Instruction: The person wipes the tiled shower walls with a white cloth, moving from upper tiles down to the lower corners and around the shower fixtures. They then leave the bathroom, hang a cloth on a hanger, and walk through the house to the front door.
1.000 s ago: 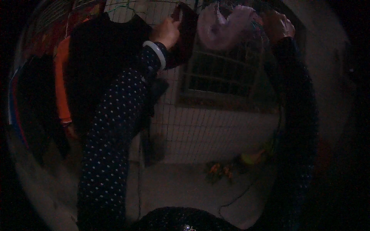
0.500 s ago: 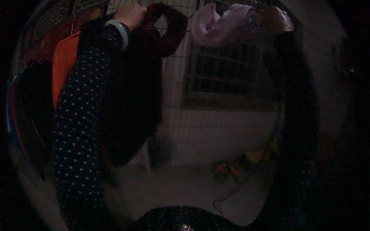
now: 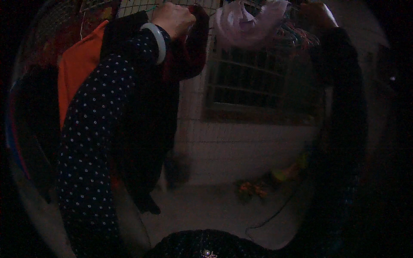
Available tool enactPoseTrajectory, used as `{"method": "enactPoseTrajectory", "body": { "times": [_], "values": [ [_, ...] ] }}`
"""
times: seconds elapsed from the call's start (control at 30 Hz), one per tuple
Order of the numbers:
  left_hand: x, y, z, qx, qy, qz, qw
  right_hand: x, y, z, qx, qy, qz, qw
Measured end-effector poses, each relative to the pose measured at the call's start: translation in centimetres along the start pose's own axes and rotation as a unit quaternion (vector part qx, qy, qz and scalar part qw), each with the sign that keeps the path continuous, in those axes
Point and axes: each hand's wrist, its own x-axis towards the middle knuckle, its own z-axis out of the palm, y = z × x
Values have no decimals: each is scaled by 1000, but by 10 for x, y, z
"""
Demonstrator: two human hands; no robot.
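Observation:
My left hand [image 3: 174, 19], with a pale bangle [image 3: 158, 42] at the wrist, is raised and closed at the top of a dark red cloth [image 3: 198, 45]. Its fingertips are hidden, but the cloth comes out right beside the fist. A large black garment [image 3: 150, 112] hangs below that forearm. At the upper right, my right hand [image 3: 320, 16] is raised with its fingers curled; what they hold is too dark to make out. Several thin clothes hangers [image 3: 301, 36] hang just below and left of it. Between my hands hangs a pale pink cloth [image 3: 247, 26].
An orange garment [image 3: 77, 69] and dark clothes [image 3: 34, 116] hang on the left. Behind is a tiled wall [image 3: 241, 150] with a barred window [image 3: 254, 77]. Orange flowers or fruit [image 3: 251, 189] and a yellow-green thing [image 3: 282, 173] lie low by the wall. A thin cord [image 3: 269, 221] runs across the floor.
My left hand has moved right, bunching the dark red cloth, which now hangs lower. My right hand has shifted slightly right and up, leaving the hangers more visible. The orange garment shows more.

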Motion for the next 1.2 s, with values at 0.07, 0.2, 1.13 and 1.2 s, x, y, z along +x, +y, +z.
{"method": "enactPoseTrajectory", "body": {
  "times": [0.07,0.2,1.13,1.2],
  "values": [
    [20,23,-7,83,-4,31,996,-23,20,-5,-7,7,-5,1000],
    [55,61,-34,159,-130,31,978,-81,66,-11,-13,19,-12,1000],
    [79,123,-76,129,-198,-172,956,-87,-45,28,185,-136,248,941],
    [86,130,-80,101,-206,-211,950,-74,-81,5,181,-165,241,939]
  ]
}}
